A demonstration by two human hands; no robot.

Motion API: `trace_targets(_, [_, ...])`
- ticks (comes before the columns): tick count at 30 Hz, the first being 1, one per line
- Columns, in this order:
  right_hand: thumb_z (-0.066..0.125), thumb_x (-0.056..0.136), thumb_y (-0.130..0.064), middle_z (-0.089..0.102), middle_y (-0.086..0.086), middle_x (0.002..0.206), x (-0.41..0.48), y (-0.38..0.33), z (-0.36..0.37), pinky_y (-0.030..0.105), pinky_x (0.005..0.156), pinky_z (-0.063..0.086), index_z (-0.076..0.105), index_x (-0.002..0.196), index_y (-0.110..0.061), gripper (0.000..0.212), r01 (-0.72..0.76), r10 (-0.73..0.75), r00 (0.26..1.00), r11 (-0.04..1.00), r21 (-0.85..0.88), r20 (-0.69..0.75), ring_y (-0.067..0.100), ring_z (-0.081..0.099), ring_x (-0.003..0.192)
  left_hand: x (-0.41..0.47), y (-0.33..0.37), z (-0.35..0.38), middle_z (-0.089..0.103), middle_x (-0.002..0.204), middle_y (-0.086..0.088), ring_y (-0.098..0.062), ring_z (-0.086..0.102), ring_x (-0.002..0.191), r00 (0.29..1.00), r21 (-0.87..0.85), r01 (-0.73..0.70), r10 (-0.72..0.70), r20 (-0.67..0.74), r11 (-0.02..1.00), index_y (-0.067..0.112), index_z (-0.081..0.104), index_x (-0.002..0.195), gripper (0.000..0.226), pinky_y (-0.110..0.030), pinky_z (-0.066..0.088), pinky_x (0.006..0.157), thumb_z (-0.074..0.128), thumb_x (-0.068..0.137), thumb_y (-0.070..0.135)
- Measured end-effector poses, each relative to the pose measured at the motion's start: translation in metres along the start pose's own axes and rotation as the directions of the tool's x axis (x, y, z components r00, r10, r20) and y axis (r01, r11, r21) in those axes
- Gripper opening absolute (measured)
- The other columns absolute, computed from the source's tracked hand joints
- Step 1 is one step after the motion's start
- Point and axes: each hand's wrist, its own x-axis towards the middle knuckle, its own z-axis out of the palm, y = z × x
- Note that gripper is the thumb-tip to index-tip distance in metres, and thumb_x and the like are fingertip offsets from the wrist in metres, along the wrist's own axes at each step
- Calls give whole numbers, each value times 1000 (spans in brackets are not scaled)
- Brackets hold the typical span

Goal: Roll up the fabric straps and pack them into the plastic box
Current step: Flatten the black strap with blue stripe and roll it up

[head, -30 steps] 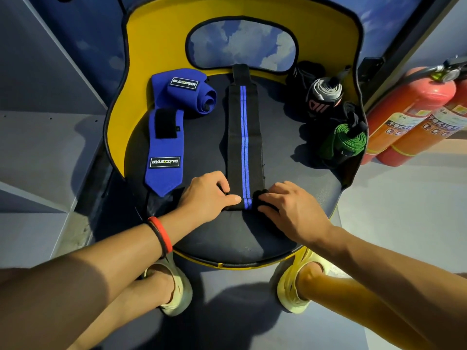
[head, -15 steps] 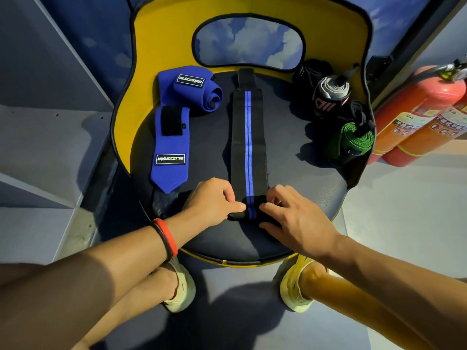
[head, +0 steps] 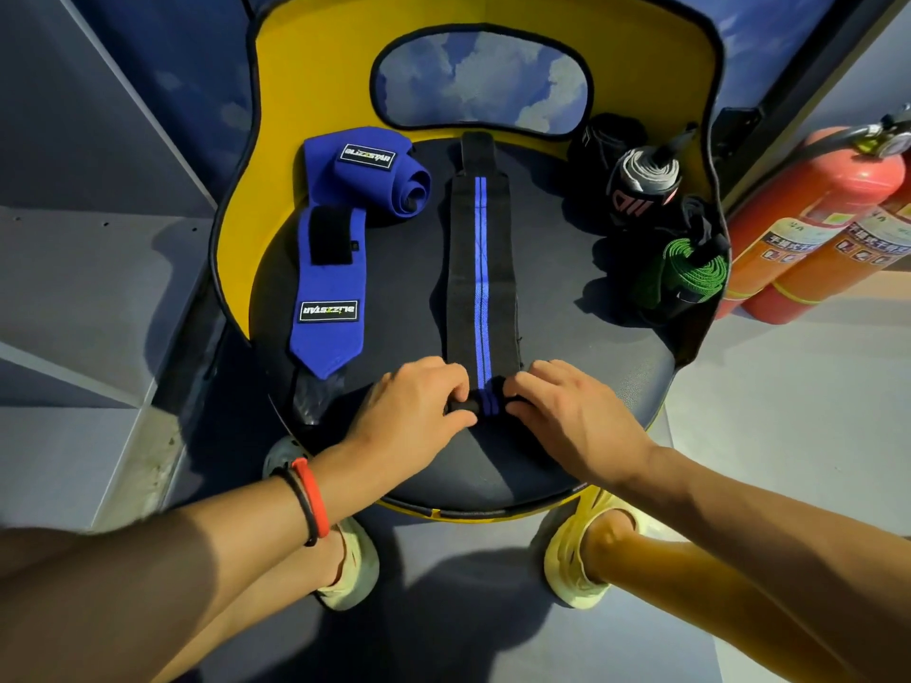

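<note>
flat royal-blue fabric strap (head: 327, 308) up-left of the grip, left hand (head: 414, 411) pinching the rolled near end of the long black blue-striped fabric strap (head: 480, 268), rest lying flat beyond on the dark seat (head: 394, 288), right hand (head: 567, 411) pinching the same roll

On the seat (head: 404, 298), the flat strap (head: 480, 268) has a half-rolled strap (head: 328, 337) left, rolled straps (head: 641, 189) right.

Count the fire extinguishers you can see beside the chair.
2. The first fire extinguisher is right of the chair, close beside it; the second fire extinguisher overlaps it in front, further right, cut by the frame edge. Others may be hidden beyond.
</note>
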Motion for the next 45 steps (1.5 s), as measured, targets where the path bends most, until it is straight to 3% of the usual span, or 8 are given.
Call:
trace_targets(5, [68,96,-32,65,-5,85,9,6,-4,31,66,45,68,94,-21,12,-154,147,988,963,223,51,19,59,77,7,2,-7,71,72,8,-9,68,72,956,-255,292,-278,89,922,24,75,80,14,-20,48,59,86,79,32])
trace_targets(10, [69,94,-41,66,-9,82,15,11,-7,22,64,44,71,92,-24,18,-335,277,933,903,270,230,14,58,74,9,-2,-6,72,63,5,-10,73,64,923,-339,384,-348,164,859,23,74,73,17,-37,64,72,87,78,33])
trace_targets(15, [68,94,-40,54,-6,85,8,5,2,36,61,47,59,87,-23,20,-226,231,973,953,202,1,17,51,73,13,-5,-1,65,54,6,-9,73,64,922,-375,387,-351,162,843,19,71,78,18,-41,63,79,82,85,33])
trace_targets(20, [61,98,-39,60,1,98,-8,5,1,40,76,49,64,102,-19,20,77,-82,995,992,-97,-52,25,55,82,18,-7,3,65,60,6,-9,69,60,944,-282,329,-312,105,901,21,65,80,24,-31,58,66,76,89,40])
trace_targets(26, [71,90,-39,61,0,104,-10,7,3,38,78,51,63,111,-21,29,14,-13,1000,996,-88,14,24,57,87,15,-6,3,54,75,8,-10,55,66,997,-66,19,-25,-78,998,24,58,79,26,-28,47,56,72,91,42])
trace_targets(34, [56,92,-44,64,-2,97,1,10,-3,41,103,39,69,112,-22,32,-18,19,1000,995,-101,5,25,61,90,-2,-6,0,59,100,11,-15,61,89,1000,37,-7,6,10,999,28,68,107,35,-38,54,77,75,84,54])
trace_targets(38, [47,96,-46,68,1,96,7,6,-9,40,87,49,72,111,-21,39,-79,80,994,997,-17,69,25,62,87,7,-8,-5,62,99,8,-13,61,88,998,-40,56,-55,25,998,24,72,112,32,-29,49,74,73,89,46])
trace_targets(45, [66,96,-35,67,-3,84,7,4,-17,43,67,53,54,99,-23,17,-247,221,966,942,227,131,23,60,74,11,-5,-8,73,73,3,-13,69,77,950,-202,271,-227,215,941,22,75,90,26,-26,50,66,70,92,47])
